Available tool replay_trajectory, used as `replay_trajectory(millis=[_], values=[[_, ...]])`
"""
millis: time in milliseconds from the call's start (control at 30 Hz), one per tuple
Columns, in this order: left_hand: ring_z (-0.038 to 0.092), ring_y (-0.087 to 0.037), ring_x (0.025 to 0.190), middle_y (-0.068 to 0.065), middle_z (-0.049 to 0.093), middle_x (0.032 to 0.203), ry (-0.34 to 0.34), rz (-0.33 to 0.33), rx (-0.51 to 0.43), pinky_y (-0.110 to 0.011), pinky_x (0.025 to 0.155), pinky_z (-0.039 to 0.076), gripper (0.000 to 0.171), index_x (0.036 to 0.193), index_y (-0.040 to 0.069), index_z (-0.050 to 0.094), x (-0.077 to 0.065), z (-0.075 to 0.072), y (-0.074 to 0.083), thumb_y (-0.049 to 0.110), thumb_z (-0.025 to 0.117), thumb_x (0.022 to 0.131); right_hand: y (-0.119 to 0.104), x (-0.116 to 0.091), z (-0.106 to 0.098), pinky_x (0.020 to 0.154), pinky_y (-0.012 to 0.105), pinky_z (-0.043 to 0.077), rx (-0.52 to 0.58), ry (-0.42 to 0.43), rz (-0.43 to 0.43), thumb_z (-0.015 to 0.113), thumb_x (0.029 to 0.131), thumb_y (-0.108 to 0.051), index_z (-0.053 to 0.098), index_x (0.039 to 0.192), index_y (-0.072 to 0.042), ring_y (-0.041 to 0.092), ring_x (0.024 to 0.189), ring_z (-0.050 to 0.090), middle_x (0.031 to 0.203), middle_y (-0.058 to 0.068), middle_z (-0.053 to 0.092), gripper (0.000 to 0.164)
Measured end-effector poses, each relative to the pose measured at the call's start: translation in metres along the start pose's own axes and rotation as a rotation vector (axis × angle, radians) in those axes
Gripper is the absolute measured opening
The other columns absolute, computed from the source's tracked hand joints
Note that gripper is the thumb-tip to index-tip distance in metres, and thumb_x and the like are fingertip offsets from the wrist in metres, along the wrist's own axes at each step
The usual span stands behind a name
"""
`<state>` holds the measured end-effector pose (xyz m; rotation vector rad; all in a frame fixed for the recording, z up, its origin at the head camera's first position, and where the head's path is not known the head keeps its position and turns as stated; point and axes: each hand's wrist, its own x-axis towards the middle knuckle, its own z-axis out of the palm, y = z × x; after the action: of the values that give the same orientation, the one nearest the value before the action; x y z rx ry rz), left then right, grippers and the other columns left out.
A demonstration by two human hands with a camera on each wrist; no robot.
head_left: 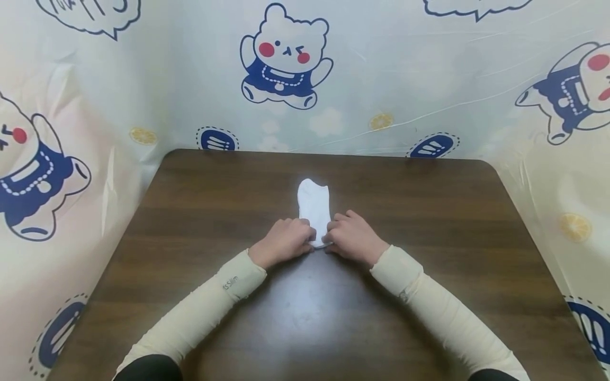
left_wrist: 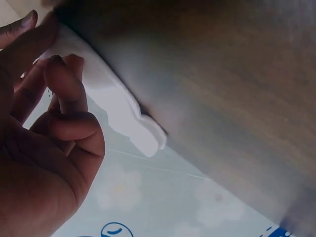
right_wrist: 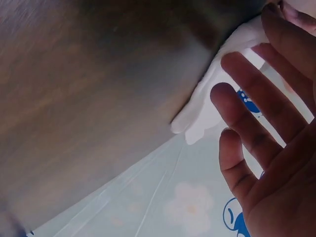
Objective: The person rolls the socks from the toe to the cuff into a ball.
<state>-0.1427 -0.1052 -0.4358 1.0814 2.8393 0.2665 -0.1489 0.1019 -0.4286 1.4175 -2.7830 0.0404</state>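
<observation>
- Your left hand (head_left: 285,241) and right hand (head_left: 355,237) face each other in the head view, just beside one another, with the near end of a white cloth (head_left: 313,206), shaped like a sock, between them.
- You pinch that near end on both sides: your left hand at its left edge, your right hand at its right edge. The grip is narrow, though your fingers hide part of the contact.
- The rest of the cloth runs away from your grip, out beyond your knuckles, and lies along the brown table (head_left: 214,201). Its far end is uneven, with a dip between two corners.
- From above you see one white shape; both wrist views show you layers, parting a little at the end farthest from your grip.
- The left wrist view gives you what the head view hides under your hand: the lower fingers (left_wrist: 81,131) bent in toward your palm, beside the cloth.
- In the right wrist view, your other fingers spread loosely below the pinch, and the little finger (right_wrist: 232,153) stands apart from the cloth.
- Only the head view shows you the cream sleeves (head_left: 200,307) running back from the grip, with dark fabric (head_left: 150,368) at their lower ends.
- Past the cloth's far end, beyond the table edge, you face a pale backdrop (head_left: 381,63) printed with bears; the wrist views catch only bits of it.
</observation>
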Motion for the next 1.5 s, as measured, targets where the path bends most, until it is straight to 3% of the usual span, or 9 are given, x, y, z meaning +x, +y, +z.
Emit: replay_trajectory(millis=[133,367,633,767,967,1100,1233,1500], values=[[0.049,-0.015,0.057,0.003,0.050,0.073,0.039,0.009,0.022,-0.033,0.049,0.042,0.015,0.081,0.017,0.066,-0.003,0.003,0.001,0.024,0.077,0.089,-0.002,0.002,0.002,0.069,0.034,0.037,-0.006,0.011,0.003,0.085,0.083,-0.032,0.081,0.094,-0.021,0.017,0.072,0.048,0.075,-0.006,0.064,0.016],[0.048,-0.014,0.057,0.003,0.048,0.073,0.058,-0.014,-0.016,-0.031,0.048,0.040,0.008,0.085,0.014,0.062,-0.005,0.004,0.000,0.017,0.068,0.090,-0.003,0.002,0.004,0.068,0.037,0.038,0.004,0.072,0.037,0.088,0.076,-0.038,0.077,0.088,-0.019,0.020,0.075,0.051,0.074,-0.005,0.059,0.025],[0.050,-0.014,0.062,0.005,0.052,0.077,0.039,-0.070,-0.110,-0.029,0.053,0.042,0.014,0.092,0.015,0.061,-0.005,-0.003,-0.001,0.024,0.072,0.091,-0.002,0.000,0.004,0.067,0.037,0.042,0.036,0.147,0.086,0.081,0.079,-0.017,0.071,0.085,-0.013,0.022,0.078,0.053,0.080,-0.001,0.063,0.012],[0.050,-0.013,0.061,0.005,0.053,0.079,0.087,-0.043,-0.084,-0.028,0.051,0.041,0.025,0.098,0.015,0.062,-0.006,-0.003,-0.002,0.030,0.079,0.087,-0.001,0.000,0.001,0.068,0.037,0.043,0.081,0.122,0.131,0.075,0.085,-0.015,0.073,0.088,-0.012,0.020,0.073,0.051,0.076,-0.002,0.064,0.005],[0.049,-0.014,0.059,0.003,0.056,0.076,0.164,-0.052,-0.141,-0.029,0.051,0.041,0.024,0.104,0.013,0.062,-0.008,-0.006,-0.001,0.022,0.077,0.088,0.001,-0.002,-0.007,0.071,0.035,0.045,0.206,0.078,0.220,0.077,0.089,-0.021,0.074,0.103,-0.013,0.018,0.071,0.051,0.081,-0.001,0.065,0.017],[0.050,-0.014,0.058,0.003,0.055,0.071,0.139,-0.110,-0.206,-0.028,0.051,0.043,0.029,0.112,0.011,0.061,-0.009,-0.010,-0.001,0.023,0.076,0.090,0.004,-0.002,-0.010,0.071,0.034,0.047,0.312,0.056,0.283,0.077,0.090,-0.023,0.071,0.110,-0.015,0.016,0.071,0.054,0.084,-0.001,0.064,0.023],[0.053,-0.014,0.062,0.004,0.059,0.073,0.102,-0.152,-0.206,-0.029,0.055,0.045,0.026,0.112,0.012,0.066,-0.010,-0.010,-0.003,0.026,0.075,0.092,0.004,0.000,-0.008,0.069,0.034,0.048,0.378,0.037,0.291,0.074,0.093,-0.021,0.072,0.106,-0.015,0.016,0.072,0.055,0.081,-0.003,0.063,0.014],[0.054,-0.013,0.067,0.003,0.067,0.083,0.090,-0.138,-0.171,-0.032,0.058,0.047,0.013,0.101,0.015,0.077,-0.009,-0.002,-0.004,0.024,0.070,0.096,0.000,0.007,0.002,0.067,0.034,0.045,0.313,-0.023,0.315,0.067,0.097,-0.021,0.075,0.098,-0.014,0.017,0.073,0.051,0.076,-0.004,0.059,0.010]])
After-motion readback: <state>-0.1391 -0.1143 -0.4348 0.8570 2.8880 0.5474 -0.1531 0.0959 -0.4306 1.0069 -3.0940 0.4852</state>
